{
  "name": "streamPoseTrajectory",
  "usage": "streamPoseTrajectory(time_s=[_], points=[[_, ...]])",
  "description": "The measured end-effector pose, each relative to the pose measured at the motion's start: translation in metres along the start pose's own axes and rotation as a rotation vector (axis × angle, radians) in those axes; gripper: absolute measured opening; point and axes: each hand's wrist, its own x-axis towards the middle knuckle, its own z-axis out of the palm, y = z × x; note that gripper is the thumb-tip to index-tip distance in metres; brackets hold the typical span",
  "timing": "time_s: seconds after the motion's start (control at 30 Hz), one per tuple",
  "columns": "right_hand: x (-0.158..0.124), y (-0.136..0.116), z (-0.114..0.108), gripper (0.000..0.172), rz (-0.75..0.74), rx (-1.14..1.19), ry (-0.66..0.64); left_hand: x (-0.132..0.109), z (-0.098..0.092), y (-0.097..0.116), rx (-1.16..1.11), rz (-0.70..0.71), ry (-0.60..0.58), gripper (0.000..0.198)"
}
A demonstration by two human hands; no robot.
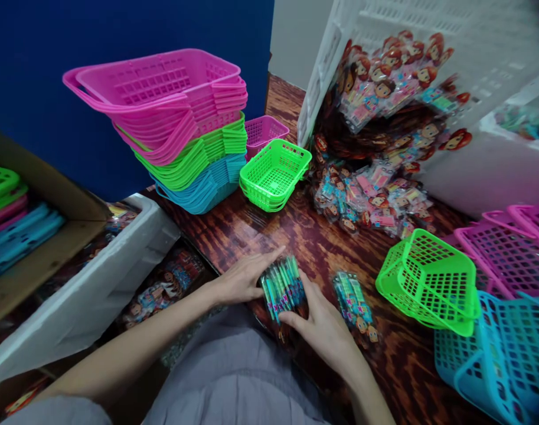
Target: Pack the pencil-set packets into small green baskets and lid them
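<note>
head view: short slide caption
Left hand and right hand hold a bundle of packets on a wooden table among coloured baskets.

Deep blue wall (118, 35) at back left, pale grey wall (296, 35) beside it at centre. Dark glossy wood-grain surface (296, 236) below, wood planks running on toward the grey wall. Open cardboard box (52, 203) far left, white foam box (96, 289) just beside it. White slatted plastic crate (428, 23) tilted at top right. Light even, soft, indoor.
</note>
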Motion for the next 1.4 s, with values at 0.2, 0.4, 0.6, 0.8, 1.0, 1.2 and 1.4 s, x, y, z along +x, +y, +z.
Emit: streamPoseTrajectory(time_s=[0.2, 0.4, 0.6, 0.8, 1.0, 1.2, 1.4], points=[[-0.003, 0.012, 0.003, 0.066, -0.012, 0.159, 0.047, -0.002, 0.002, 0.001, 0.018, -0.02, -0.008, 0.102], [-0.002, 0.024, 0.006, 0.059, 0.032, 0.271, 0.109, -0.003, 0.003, 0.001, 0.021, -0.035, -0.007, 0.1], [0.001, 0.028, 0.013, 0.055, 0.093, 0.237, 0.164, -0.004, 0.004, 0.003, 0.027, -0.052, -0.008, 0.093], [0.0, 0.024, 0.017, 0.043, 0.116, 0.046, 0.326, -0.004, 0.004, 0.005, 0.047, -0.116, -0.028, 0.09], [-0.004, 0.019, 0.023, 0.03, 0.016, -0.123, 0.444, -0.004, 0.003, 0.005, 0.056, -0.126, -0.054, 0.092], [-0.005, 0.016, 0.028, 0.031, -0.102, -0.214, 0.46, -0.003, 0.003, 0.005, 0.074, -0.134, -0.08, 0.095], [-0.004, 0.024, 0.019, 0.036, -0.093, -0.104, 0.373, -0.002, 0.002, 0.004, 0.08, -0.09, -0.082, 0.091]])
